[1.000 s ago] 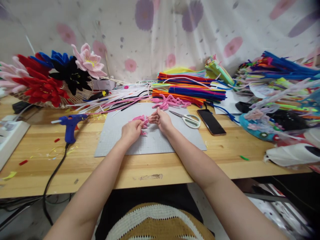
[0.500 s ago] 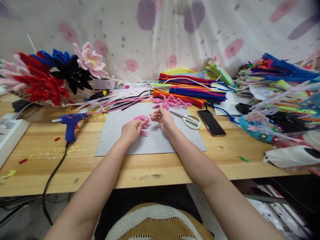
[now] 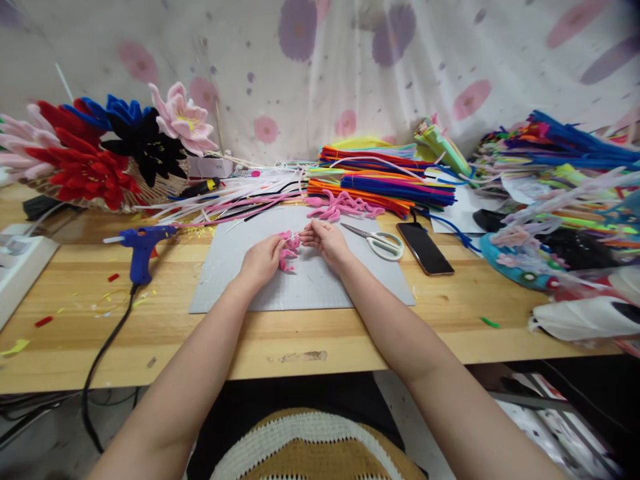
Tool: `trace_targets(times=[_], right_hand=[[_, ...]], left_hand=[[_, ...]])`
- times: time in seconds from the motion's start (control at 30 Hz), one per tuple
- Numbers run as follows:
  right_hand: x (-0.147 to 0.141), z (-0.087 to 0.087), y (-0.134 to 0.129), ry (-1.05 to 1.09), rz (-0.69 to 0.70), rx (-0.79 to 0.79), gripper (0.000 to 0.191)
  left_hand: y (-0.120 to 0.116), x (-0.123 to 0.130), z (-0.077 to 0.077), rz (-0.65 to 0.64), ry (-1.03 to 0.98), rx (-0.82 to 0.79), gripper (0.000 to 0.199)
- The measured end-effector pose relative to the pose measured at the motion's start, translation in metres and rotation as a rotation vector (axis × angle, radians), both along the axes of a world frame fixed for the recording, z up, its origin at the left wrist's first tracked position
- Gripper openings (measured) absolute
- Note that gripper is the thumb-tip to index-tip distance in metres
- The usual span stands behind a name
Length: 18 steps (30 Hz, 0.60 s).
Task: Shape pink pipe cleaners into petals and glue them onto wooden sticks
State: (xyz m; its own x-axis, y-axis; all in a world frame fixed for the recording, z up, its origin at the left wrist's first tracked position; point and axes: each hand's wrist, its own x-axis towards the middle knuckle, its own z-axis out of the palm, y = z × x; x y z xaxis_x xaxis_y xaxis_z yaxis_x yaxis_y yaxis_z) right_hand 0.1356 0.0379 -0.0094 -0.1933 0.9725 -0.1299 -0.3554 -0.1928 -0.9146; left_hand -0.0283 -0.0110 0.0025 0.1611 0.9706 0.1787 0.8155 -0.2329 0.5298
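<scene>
Through the head camera I have both bare hands meeting over the large pale grey rectangular mat [image 3: 240, 287], near the middle of the table. The left hand [image 3: 261, 262] has thumb and fingers pinched together at the curly, fuzzy bright-pink piece [image 3: 287, 261], which hangs just right of its fingertips, over the mat. The right hand [image 3: 327, 241] is curled, its fingertips closed on one end of the thin pale strand [image 3: 295, 237]. That strand spans the small gap to the left fingers; I can't tell how its other end is held. I read the left as steadying the pink piece, leaving the right free to guide the strand.

The loose heap of fuzzy pink shapes [image 3: 343, 205] lies at the mat's far edge, probably so they are handy. The scissors with pale rounded handles [image 3: 371, 236] rest right of the right hand, presumably within easy reach. The blue glue gun [image 3: 141, 257] sits left of the mat, perhaps to leave the working surface free.
</scene>
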Motion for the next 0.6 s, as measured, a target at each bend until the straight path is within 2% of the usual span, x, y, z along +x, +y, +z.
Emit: trace_targets(times=[0.2,0.4,0.6], right_hand=[[-0.0027,-0.0018,-0.0027,0.04,0.106,0.041,0.021],[-0.002,-0.0009,-0.0003,-0.028,0.068,0.012,0.02],[-0.0042,0.0019,-0.0029,-0.089,0.009,0.023,0.018]], left_hand=[[-0.0042,0.0034,0.0018,0.02,0.037,0.005,0.034],[0.0004,0.0011,-0.0037,-0.035,0.118,0.006,0.031],[0.0015,0.0051,-0.0063,0.016,0.147,-0.019,0.032]])
